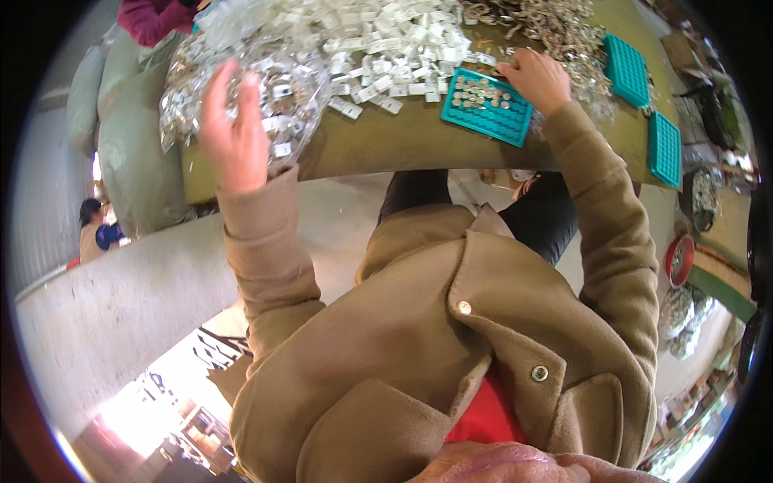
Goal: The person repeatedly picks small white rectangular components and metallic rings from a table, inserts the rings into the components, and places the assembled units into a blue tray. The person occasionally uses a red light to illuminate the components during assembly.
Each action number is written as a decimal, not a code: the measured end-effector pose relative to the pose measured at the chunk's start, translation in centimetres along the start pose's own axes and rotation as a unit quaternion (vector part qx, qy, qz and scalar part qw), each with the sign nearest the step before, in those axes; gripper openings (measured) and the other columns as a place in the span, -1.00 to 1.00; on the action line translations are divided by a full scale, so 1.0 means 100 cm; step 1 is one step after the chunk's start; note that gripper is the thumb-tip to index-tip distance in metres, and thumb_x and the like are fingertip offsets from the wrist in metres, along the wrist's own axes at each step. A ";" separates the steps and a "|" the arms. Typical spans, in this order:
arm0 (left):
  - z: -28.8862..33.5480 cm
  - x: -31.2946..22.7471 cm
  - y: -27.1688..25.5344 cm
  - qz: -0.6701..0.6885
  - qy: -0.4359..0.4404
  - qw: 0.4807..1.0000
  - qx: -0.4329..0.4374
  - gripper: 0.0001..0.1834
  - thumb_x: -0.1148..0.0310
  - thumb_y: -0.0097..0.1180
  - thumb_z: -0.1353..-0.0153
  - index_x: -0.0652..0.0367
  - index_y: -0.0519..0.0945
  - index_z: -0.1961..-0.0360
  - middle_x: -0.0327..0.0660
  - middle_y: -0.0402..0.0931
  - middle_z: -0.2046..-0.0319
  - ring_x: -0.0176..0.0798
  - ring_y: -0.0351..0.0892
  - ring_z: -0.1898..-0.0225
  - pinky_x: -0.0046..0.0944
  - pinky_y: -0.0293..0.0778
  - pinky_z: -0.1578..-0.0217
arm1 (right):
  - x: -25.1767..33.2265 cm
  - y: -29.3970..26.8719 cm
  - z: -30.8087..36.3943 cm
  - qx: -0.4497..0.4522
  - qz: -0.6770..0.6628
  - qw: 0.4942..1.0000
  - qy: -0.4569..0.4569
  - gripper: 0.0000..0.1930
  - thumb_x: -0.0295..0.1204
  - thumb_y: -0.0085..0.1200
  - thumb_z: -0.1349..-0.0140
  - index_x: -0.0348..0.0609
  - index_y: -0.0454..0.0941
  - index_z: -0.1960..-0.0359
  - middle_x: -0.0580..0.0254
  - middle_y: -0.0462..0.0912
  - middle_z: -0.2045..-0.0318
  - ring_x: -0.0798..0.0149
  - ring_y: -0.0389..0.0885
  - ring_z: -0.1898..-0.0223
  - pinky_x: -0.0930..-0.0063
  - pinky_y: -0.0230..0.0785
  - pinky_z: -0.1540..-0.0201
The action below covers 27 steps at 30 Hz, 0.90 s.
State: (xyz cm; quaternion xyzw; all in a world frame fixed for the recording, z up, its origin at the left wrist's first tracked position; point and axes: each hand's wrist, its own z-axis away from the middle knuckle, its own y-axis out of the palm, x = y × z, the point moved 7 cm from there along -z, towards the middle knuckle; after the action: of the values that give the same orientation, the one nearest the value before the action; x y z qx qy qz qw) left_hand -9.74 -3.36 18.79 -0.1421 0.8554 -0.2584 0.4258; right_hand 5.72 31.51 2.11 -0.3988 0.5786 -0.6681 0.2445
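Observation:
My left hand is raised over a clear plastic bag of small pieces, its fingers apart and nothing seen in them. On the right, my right hand is at the far right corner of a teal tray with rows of small pockets. Its fingers are bent together, and what they hold, if anything, is hidden. Small round metallic pieces lie on the far part of this tray. Beyond it spreads a heap of small white plastic pieces.
A pile of small metal parts covers the table's far right. Two more teal trays, one farther and one nearer, lie at the right edge. Large sacks stand left. Another person's purple sleeve reaches in at the far left.

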 end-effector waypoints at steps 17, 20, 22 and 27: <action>0.138 -0.016 0.183 0.490 -0.370 0.729 0.303 -0.73 0.29 0.12 -0.31 0.16 0.62 0.03 -0.26 0.65 0.12 -0.55 0.54 0.32 -0.57 0.39 0.38 | 0.033 -0.044 0.036 -0.191 -0.199 0.954 -0.121 -0.85 -0.30 0.17 -0.09 -0.08 0.64 0.40 0.18 0.62 0.39 0.04 0.58 0.28 0.23 0.42 0.22; 0.134 -0.013 0.190 0.490 -0.386 0.733 0.272 -0.70 0.27 0.15 -0.31 0.20 0.61 0.03 -0.26 0.65 0.17 -0.58 0.42 0.45 -0.57 0.32 0.46 | 0.075 -0.062 0.071 -0.236 -0.191 0.916 -0.263 -0.92 -0.39 0.18 -0.06 -0.09 0.61 0.44 0.27 0.58 0.36 0.11 0.54 0.23 0.26 0.38 0.17; 0.134 -0.014 0.189 0.503 -0.373 0.742 0.241 -0.76 0.30 0.17 -0.29 0.24 0.63 0.14 -0.34 0.61 0.33 -0.59 0.29 0.54 -0.55 0.20 0.56 | 0.096 -0.061 0.094 -0.232 -0.162 0.911 -0.300 -0.94 -0.41 0.19 -0.02 -0.07 0.60 0.47 0.31 0.57 0.37 0.12 0.52 0.22 0.26 0.37 0.15; 0.143 -0.014 0.182 0.560 -0.388 0.697 0.225 -0.86 0.38 0.11 -0.32 0.22 0.57 0.19 -0.40 0.49 0.46 -0.62 0.24 0.58 -0.59 0.13 0.65 | 0.111 -0.061 0.120 -0.242 -0.193 0.896 -0.320 -0.89 -0.38 0.20 -0.08 -0.11 0.58 0.45 0.30 0.55 0.47 0.20 0.53 0.34 0.31 0.34 0.22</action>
State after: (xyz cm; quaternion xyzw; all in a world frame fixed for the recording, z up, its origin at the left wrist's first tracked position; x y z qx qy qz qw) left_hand 2.16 7.74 2.32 0.3752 0.4519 -0.0790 0.8055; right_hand 10.11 17.11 10.92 -0.7415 0.5248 -0.3779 0.1786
